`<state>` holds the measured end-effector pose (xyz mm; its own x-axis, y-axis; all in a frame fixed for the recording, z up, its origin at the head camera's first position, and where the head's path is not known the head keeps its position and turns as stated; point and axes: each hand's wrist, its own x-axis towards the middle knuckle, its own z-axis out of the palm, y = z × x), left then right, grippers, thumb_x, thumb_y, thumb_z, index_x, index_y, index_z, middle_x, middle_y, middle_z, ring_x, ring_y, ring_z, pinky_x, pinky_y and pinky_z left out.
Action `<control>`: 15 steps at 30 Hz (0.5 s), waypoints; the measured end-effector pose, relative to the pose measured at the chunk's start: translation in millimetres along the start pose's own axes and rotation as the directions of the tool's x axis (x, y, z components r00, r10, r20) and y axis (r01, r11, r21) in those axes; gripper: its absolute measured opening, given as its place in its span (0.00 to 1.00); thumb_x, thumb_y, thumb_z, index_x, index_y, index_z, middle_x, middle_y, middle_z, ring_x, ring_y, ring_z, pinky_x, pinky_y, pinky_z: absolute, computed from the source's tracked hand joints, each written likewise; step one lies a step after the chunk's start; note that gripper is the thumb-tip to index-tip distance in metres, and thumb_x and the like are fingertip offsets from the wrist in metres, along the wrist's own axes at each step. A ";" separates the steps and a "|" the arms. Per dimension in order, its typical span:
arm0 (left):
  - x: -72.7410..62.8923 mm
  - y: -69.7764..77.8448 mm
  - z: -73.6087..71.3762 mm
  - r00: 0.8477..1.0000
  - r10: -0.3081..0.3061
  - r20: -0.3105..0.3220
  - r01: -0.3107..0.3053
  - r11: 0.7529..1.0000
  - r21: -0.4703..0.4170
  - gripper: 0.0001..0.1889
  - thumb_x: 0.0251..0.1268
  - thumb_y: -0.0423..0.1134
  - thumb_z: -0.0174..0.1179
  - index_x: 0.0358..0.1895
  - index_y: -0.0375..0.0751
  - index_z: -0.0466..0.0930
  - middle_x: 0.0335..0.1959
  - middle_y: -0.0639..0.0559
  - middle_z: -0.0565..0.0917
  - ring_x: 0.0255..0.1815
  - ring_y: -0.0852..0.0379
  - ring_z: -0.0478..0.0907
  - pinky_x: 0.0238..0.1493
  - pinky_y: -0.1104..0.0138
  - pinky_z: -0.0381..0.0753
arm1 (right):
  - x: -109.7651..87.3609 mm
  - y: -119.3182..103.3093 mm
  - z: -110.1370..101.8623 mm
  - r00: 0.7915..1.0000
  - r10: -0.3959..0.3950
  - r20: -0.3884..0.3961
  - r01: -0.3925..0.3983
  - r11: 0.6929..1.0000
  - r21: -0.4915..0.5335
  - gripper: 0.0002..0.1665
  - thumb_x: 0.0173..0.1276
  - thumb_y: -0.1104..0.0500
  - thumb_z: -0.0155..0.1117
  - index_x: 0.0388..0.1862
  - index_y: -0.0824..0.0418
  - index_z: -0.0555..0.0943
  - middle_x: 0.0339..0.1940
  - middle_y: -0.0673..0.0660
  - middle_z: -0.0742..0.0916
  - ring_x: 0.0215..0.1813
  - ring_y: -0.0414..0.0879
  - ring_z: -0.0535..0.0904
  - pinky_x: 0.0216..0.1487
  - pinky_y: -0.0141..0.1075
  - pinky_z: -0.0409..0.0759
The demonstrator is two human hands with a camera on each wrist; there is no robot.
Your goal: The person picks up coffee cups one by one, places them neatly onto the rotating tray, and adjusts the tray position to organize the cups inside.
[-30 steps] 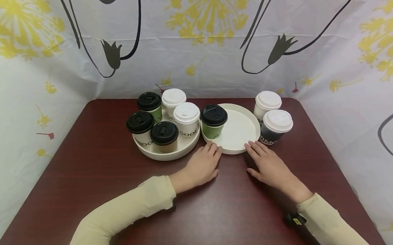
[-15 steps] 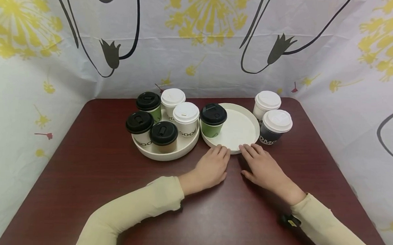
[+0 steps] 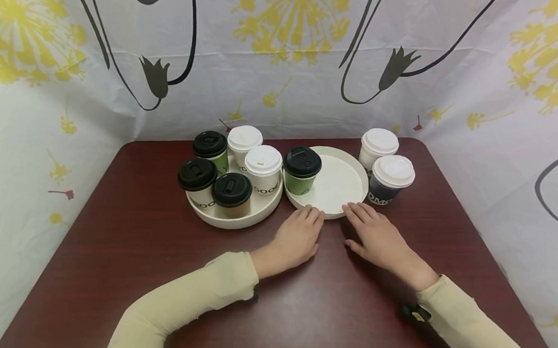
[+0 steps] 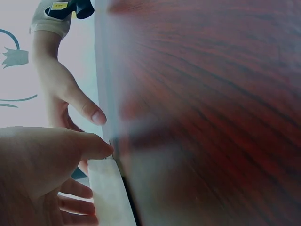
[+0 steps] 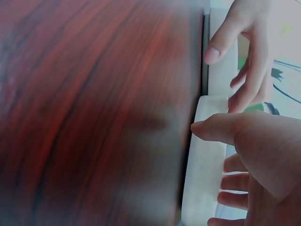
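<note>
A round white tray [image 3: 338, 183] stands toward the back of the table. On its left side is one green paper cup [image 3: 300, 185] with a black lid. At the near rim, my left hand [image 3: 296, 238] rests its extended fingertips. My right hand [image 3: 378, 239] touches the same rim a little farther right, fingers extended and thumb spread apart. Both wrist views show fingers reaching over the rim, with the left thumb [image 4: 96, 147] and right thumb [image 5: 214, 128] on the outer side of the wall.
Left of this tray is a second white tray [image 3: 235, 223] with several lidded cups, among them a brown cup [image 3: 237, 209] and a white-lidded cup [image 3: 264, 181]. A dark cup [image 3: 382, 194] and a white cup [image 3: 366, 158] stand right. Printed fabric [image 3: 282, 101] walls the table.
My left hand has shifted right along the rim. My right hand came left, then eased slightly back right. Trays and cups look the same.
</note>
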<state>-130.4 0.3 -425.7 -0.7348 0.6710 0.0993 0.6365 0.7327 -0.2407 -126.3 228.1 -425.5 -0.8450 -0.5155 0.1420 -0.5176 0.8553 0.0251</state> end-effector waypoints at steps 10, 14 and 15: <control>-4.8 -23.8 5.9 0.999 -0.045 -0.012 0.044 0.994 -0.097 0.35 0.59 0.57 0.64 0.65 0.40 0.68 0.56 0.47 0.74 0.68 0.50 0.71 0.64 0.62 0.76 | -0.8 11.3 -0.6 1.000 0.012 -0.008 -0.012 1.000 0.013 0.48 0.58 0.49 0.73 0.73 0.67 0.66 0.71 0.67 0.74 0.73 0.64 0.68 0.66 0.58 0.73; -5.9 -31.6 5.9 0.999 -0.051 -0.004 0.050 0.990 -0.131 0.35 0.59 0.56 0.65 0.65 0.39 0.67 0.55 0.47 0.74 0.67 0.50 0.72 0.62 0.61 0.77 | -0.4 12.6 0.5 1.000 0.010 -0.009 -0.010 0.999 0.030 0.48 0.58 0.50 0.72 0.73 0.67 0.65 0.71 0.67 0.74 0.73 0.64 0.67 0.66 0.59 0.73; -6.1 -32.5 6.0 0.999 -0.048 -0.005 0.047 0.990 -0.134 0.35 0.59 0.56 0.65 0.64 0.39 0.67 0.54 0.47 0.74 0.67 0.50 0.72 0.61 0.61 0.77 | -0.4 12.8 0.8 1.000 0.011 -0.008 -0.011 0.999 0.034 0.48 0.58 0.50 0.72 0.73 0.67 0.65 0.71 0.67 0.74 0.73 0.64 0.67 0.66 0.59 0.72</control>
<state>-148.1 -28.3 -424.2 -0.7634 0.6355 0.1154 0.6270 0.7721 -0.1038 -132.7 239.2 -426.0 -0.8495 -0.5056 0.1503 -0.5127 0.8585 -0.0099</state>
